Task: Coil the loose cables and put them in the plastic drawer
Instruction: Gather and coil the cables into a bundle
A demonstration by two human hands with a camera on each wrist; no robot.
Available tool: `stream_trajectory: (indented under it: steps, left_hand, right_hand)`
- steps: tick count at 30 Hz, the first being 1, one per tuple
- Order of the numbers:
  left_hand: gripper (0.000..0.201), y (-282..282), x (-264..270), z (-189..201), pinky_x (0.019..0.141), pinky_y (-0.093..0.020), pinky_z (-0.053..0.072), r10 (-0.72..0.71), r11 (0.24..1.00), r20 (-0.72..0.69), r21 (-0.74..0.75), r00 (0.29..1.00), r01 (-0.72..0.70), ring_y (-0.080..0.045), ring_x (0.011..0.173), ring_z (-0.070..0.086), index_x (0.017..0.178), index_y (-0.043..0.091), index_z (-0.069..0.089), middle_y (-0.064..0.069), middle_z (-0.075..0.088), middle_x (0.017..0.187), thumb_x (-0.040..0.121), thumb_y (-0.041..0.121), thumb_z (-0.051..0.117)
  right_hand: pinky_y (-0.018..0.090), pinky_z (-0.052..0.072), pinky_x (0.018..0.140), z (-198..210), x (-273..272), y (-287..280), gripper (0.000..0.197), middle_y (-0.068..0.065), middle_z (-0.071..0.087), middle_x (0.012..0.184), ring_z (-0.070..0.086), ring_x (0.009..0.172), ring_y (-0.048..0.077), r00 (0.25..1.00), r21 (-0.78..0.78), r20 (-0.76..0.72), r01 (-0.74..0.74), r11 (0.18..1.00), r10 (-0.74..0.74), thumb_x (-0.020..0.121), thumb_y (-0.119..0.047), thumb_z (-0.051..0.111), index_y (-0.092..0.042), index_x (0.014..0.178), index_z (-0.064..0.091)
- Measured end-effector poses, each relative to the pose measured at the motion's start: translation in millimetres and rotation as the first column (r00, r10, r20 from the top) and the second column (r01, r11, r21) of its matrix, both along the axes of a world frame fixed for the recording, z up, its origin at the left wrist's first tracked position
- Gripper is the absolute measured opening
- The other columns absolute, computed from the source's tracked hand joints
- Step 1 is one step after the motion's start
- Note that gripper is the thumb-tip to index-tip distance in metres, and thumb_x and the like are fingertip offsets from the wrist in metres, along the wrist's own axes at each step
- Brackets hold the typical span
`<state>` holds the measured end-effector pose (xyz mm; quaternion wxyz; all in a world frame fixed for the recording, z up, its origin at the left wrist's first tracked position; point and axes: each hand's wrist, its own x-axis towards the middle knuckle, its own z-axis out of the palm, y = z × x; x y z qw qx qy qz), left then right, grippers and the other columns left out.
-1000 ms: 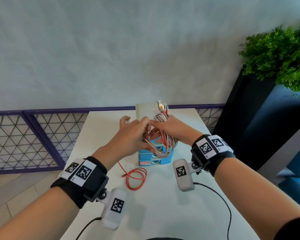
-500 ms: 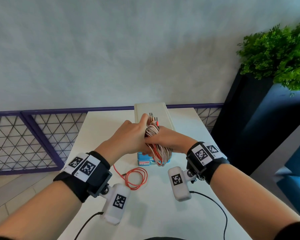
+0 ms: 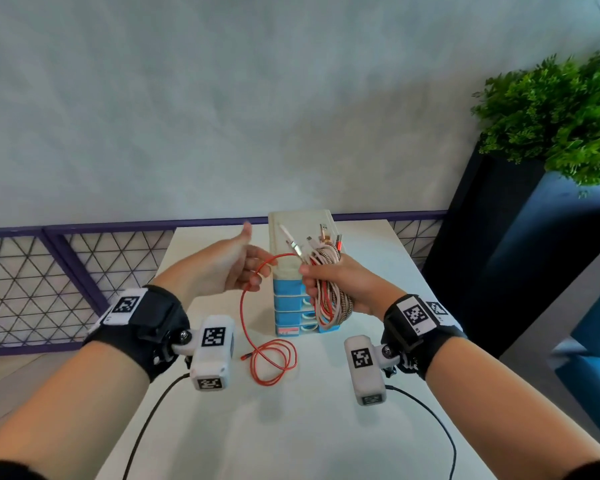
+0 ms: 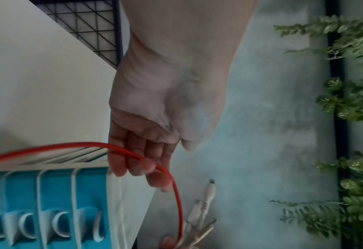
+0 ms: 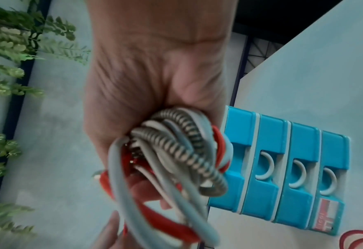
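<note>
My right hand (image 3: pixel 340 289) grips a coiled bundle of cables (image 3: pixel 329 306), white, red and striped braided, in front of the blue plastic drawer unit (image 3: pixel 288 303); their plugs stick up above my fist. In the right wrist view the bundle (image 5: pixel 176 151) fills my right hand (image 5: pixel 150 75) beside the shut drawers (image 5: pixel 283 160). My left hand (image 3: pixel 238 268) hooks its curled fingers round a loose red cable (image 3: pixel 242 306), thumb raised. This cable arcs from the bundle over my left fingers (image 4: pixel 138 166), then hangs down to a loose coil (image 3: pixel 274 362) on the table.
The white table (image 3: pixel 326 427) carries the drawer unit at its far middle. A purple mesh railing (image 3: pixel 49 271) runs behind and to the left. A dark planter (image 3: pixel 482 254) with a green plant (image 3: pixel 551 116) stands to the right, beside a blue seat.
Both hands were together on the bundle. My left hand has let go of it and moved left, drawing the red cable out into an arc. The right hand keeps holding the bundle.
</note>
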<state>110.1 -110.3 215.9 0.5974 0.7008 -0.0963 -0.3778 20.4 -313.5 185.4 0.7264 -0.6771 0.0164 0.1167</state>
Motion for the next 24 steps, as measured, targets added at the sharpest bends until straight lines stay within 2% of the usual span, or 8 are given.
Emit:
stream_trajectory:
  steps: [3,6,11,15,18,20,22,24]
  left_hand:
    - [0.037,4.8,-9.8,-15.6,0.062,-0.027,0.05,0.009,0.997,-0.01,-0.077,1.0,-0.01,-0.012,0.05,0.044,0.086,0.011,0.057,0.003,0.048,0.059,0.1,0.036,0.034]
    - [0.024,5.0,-19.3,-25.4,0.065,-0.024,0.051,0.021,0.984,-0.059,-0.177,0.998,-0.032,-0.009,0.057,0.048,0.087,0.014,0.061,0.005,0.051,0.064,0.099,0.023,0.042]
    - [0.017,-12.6,-32.9,-22.4,0.058,-0.018,0.05,0.061,0.962,-0.085,-0.26,0.995,-0.081,-0.005,0.058,0.054,0.09,0.017,0.069,0.008,0.061,0.066,0.092,0.019,0.052]
    - [0.012,-31.1,-40.0,-11.8,0.049,-0.013,0.048,0.056,0.972,-0.028,-0.229,0.998,-0.061,-0.002,0.052,0.056,0.087,0.015,0.072,0.008,0.068,0.065,0.088,0.016,0.061]
    - [0.007,-39.8,-41.6,-6.8,0.045,-0.012,0.047,0.072,0.978,-0.02,-0.196,0.997,-0.075,-0.002,0.048,0.055,0.084,0.011,0.071,0.005,0.07,0.063,0.085,0.014,0.065]
    - [0.004,-41.9,-41.5,-5.7,0.045,-0.013,0.047,0.067,0.985,-0.02,-0.158,0.998,-0.069,-0.003,0.048,0.055,0.081,0.011,0.071,0.004,0.07,0.062,0.083,0.014,0.068]
    - [0.004,-42.1,-40.5,-6.2,0.045,-0.014,0.046,0.049,0.992,-0.001,-0.115,0.999,-0.049,-0.004,0.049,0.056,0.079,0.012,0.072,0.002,0.07,0.064,0.08,0.016,0.071]
    - [0.004,-42.2,-40.3,-7.4,0.045,-0.014,0.045,0.043,0.996,0.035,-0.085,0.998,-0.04,-0.005,0.05,0.056,0.078,0.011,0.072,0.001,0.07,0.066,0.081,0.014,0.071]
  right_hand:
    - [0.034,0.058,0.066,-3.5,3.1,-3.5,0.007,0.01,0.065,0.075,0.065,0.065,0.02,0.995,0.112,-0.009,0.096,0.989,-0.096,0.092,-0.013,0.061,-0.006,0.091,0.061]
    - [0.035,0.057,0.065,-9.6,6.9,-2.2,0.008,0.007,0.062,0.071,0.062,0.064,0.019,0.992,0.177,-0.033,0.129,0.976,-0.125,0.092,-0.015,0.062,-0.008,0.094,0.058]
    - [0.034,0.055,0.062,-16.8,10.7,11.1,0.021,0.003,0.057,0.067,0.059,0.06,0.017,0.985,0.218,-0.016,0.172,0.961,-0.172,0.091,-0.032,0.064,-0.012,0.089,0.058]
    - [0.033,0.055,0.058,-14.7,13.6,23.2,0.035,0.004,0.06,0.062,0.063,0.056,0.019,0.975,0.263,0.008,0.211,0.941,-0.221,0.079,-0.049,0.067,-0.014,0.084,0.064]
    - [0.031,0.055,0.056,-10.2,12.3,25.6,0.048,0.004,0.06,0.056,0.062,0.051,0.017,0.98,0.304,-0.02,0.194,0.933,-0.197,0.074,-0.062,0.058,-0.016,0.084,0.064]
    - [0.031,0.056,0.058,-8.9,10.6,23.2,0.054,0.006,0.062,0.061,0.064,0.055,0.018,0.986,0.303,-0.003,0.157,0.94,-0.164,0.072,-0.069,0.054,-0.018,0.085,0.067]
    - [0.031,0.056,0.06,-6.9,8.5,22.6,0.045,0.008,0.062,0.067,0.064,0.058,0.019,0.989,0.285,0.047,0.123,0.95,-0.142,0.074,-0.063,0.061,-0.021,0.085,0.07]
    - [0.03,0.056,0.057,-5.5,6.4,22.8,0.023,0.008,0.059,0.066,0.062,0.055,0.018,0.99,0.263,0.086,0.088,0.961,-0.114,0.078,-0.045,0.072,-0.022,0.079,0.072]
